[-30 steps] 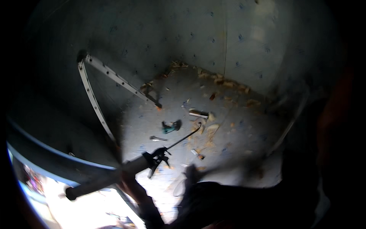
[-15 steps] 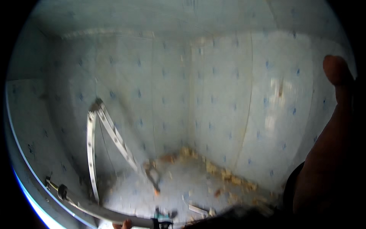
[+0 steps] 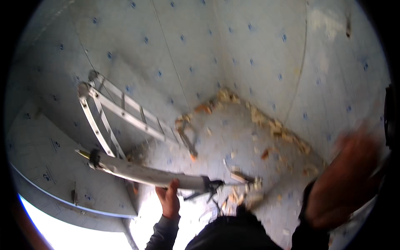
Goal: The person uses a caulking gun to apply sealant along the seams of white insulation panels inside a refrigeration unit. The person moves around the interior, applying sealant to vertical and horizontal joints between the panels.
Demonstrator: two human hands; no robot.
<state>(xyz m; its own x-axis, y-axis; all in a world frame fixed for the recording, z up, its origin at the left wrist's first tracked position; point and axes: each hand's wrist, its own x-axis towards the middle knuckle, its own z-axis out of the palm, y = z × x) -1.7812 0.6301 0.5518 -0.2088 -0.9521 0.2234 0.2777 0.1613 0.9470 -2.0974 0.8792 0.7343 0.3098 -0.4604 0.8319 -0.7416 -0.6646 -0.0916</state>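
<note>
My left hand [image 3: 168,200] grips a long caulking gun [image 3: 141,174] from below, fingers wrapped about its pale barrel. The gun lies almost level across the lower left, its pointed yellowish nozzle to the left past a black front cap. At its right end are a dark handle part and a thin rod. Nothing shows in my right hand [image 3: 348,179], which is held up at the right, apart from the gun. Motion smears its fingers, so their pose is unclear.
An aluminium stepladder [image 3: 121,110] stands opened at the left by the panelled wall [image 3: 183,62]. Yellowish foam scraps [image 3: 275,127] line the floor's edge in the corner, with loose debris on the floor [image 3: 208,146]. A curved pale panel edge [image 3: 79,210] borders bright light at lower left.
The view has tipped downward, showing more floor. The gun and my left hand now appear higher and fuller in view. My right hand appears lower, with its fingers blurred.
</note>
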